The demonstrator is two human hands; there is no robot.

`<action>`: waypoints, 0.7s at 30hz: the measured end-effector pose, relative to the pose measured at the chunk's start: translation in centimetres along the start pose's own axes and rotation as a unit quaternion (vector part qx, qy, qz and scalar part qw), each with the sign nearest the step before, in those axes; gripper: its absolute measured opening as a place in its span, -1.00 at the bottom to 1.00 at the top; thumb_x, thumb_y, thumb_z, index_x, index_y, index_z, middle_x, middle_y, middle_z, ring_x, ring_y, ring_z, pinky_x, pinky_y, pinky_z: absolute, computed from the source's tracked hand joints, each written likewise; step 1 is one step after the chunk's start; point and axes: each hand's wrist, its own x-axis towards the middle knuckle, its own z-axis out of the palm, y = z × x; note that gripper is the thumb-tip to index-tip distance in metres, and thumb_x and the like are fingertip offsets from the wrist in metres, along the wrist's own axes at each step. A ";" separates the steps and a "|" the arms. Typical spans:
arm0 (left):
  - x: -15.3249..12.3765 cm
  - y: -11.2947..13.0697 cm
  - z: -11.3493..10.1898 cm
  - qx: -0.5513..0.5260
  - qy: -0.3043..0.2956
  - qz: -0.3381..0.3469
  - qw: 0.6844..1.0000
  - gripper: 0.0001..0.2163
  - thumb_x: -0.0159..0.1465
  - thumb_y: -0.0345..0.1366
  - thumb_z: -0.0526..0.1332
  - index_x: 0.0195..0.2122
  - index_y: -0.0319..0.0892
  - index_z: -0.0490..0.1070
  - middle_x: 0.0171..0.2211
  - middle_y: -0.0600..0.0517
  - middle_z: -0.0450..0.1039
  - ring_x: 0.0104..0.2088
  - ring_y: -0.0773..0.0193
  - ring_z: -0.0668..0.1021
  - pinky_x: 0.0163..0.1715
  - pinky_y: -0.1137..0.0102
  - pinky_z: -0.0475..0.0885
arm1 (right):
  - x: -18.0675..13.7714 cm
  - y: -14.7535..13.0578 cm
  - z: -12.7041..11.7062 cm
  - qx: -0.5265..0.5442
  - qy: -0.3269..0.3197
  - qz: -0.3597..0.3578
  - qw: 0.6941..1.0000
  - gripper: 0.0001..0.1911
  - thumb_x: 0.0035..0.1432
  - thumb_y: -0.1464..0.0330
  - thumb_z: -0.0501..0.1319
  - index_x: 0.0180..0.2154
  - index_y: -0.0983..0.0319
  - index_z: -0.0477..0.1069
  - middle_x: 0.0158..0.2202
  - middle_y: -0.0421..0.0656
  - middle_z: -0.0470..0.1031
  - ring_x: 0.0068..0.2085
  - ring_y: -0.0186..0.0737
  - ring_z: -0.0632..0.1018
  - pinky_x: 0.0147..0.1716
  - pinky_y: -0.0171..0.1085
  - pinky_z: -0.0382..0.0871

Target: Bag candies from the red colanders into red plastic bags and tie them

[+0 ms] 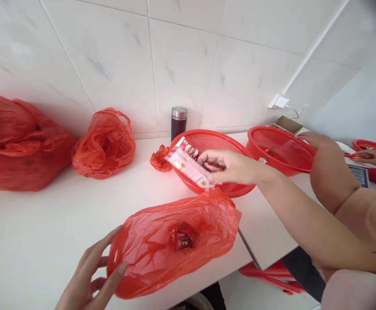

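Note:
An open red plastic bag [149, 262] lies on the table, its mouth facing up. A few small red wrapped snacks [184, 237] rest inside it. My left hand [94, 271] pinches the bag's left rim between thumb and fingers. Above the red mesh basket [191, 186], my right hand [222, 165] grips several wrapped snack packets. A long pink packet [188, 165] sticks out to the left from the fingers, and a dark red one shows under them. The basket's bottom is mostly hidden behind this hand.
A bulky red bag [20, 150], a crumpled red bag [105, 144], a small bunched bag [160, 159] and a dark thermos [178, 122] stand along the tiled wall. At right are a second red basket [281, 148], a cardboard box [287, 125] and a co-worker's arm [330, 168].

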 end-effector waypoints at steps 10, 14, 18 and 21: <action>1.2 0.2 0.6 -0.051 -0.013 0.002 0.999 -0.54 0.24 -0.02 0.17 0.17 0.10 0.34 0.23 0.08 0.32 0.23 0.07 0.34 0.20 0.19 0.29 | -1.4 0.4 13.2 -0.232 -0.166 -0.119 0.951 -0.53 0.11 0.65 0.01 0.04 0.28 0.37 0.02 -0.01 0.45 -0.01 -0.15 0.45 -0.04 -0.16 0.33; 1.0 -0.1 0.5 -0.036 0.003 0.026 0.999 -0.53 0.24 -0.03 0.18 0.20 0.17 0.29 0.24 0.10 0.30 0.22 0.09 0.34 0.15 0.22 0.35 | -2.0 1.2 12.5 -0.219 -0.179 -0.138 0.949 -0.43 0.15 0.68 -0.03 0.12 0.23 0.35 0.23 -0.09 0.31 0.21 -0.20 0.32 0.18 -0.15 0.18; 0.7 -0.2 0.8 -0.005 -0.005 0.047 0.999 -0.53 0.27 -0.08 0.17 0.23 0.22 0.23 0.24 0.13 0.27 0.19 0.14 0.37 0.08 0.31 0.41 | -2.7 0.8 11.2 -0.211 -0.160 -0.068 0.962 -0.60 0.22 0.58 0.05 0.01 0.20 0.45 0.15 -0.08 0.39 0.13 -0.16 0.42 0.10 -0.17 0.29; 0.6 -0.1 1.2 0.017 0.002 0.058 0.998 -0.54 0.28 -0.11 0.15 0.22 0.22 0.23 0.21 0.12 0.28 0.14 0.16 0.41 0.02 0.35 0.42 | -2.8 1.1 11.4 -0.256 -0.129 0.001 0.958 -0.64 0.19 0.46 0.18 0.05 0.22 0.40 0.05 -0.01 0.45 0.04 -0.05 0.48 -0.06 -0.13 0.39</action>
